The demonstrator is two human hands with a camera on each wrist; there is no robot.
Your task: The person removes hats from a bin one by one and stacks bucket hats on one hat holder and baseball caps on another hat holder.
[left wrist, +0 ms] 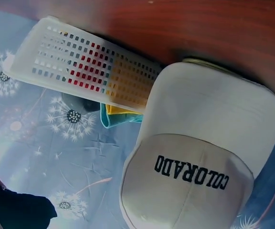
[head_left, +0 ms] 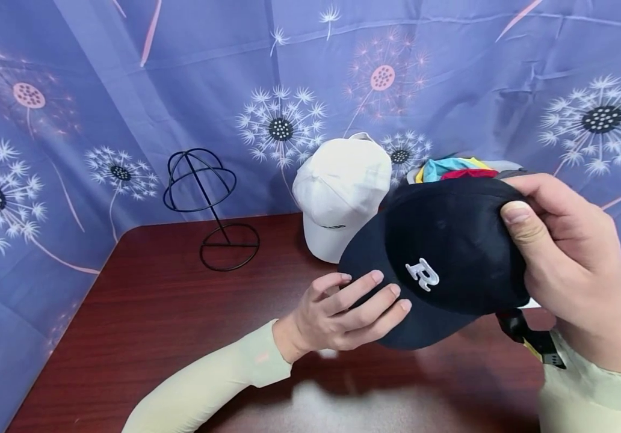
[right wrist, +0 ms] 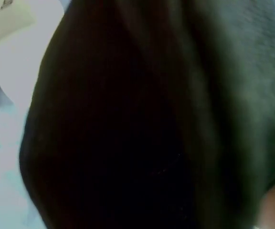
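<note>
Here's the dark cap [head_left: 451,234], up in both hands over the right side of the table [head_left: 180,337]. The right hand [head_left: 576,258] pinches the crown's edge; the left hand [head_left: 343,316] fans its fingers over the brim, thumb hidden, so whether it grips too I can't tell. Call it mid-job: this one's in the air, not set down yet! Just beyond, near the back edge, the white cap [head_left: 345,174] sits crown up, looking settled, though what's beneath it is hidden. Towards the back left corner, the black wire stand [head_left: 218,221] is bare. Right along the back edge, coloured fabric [head_left: 443,167] in a white basket [left wrist: 27,55] looks unsorted, possibly more left to handle.
</note>
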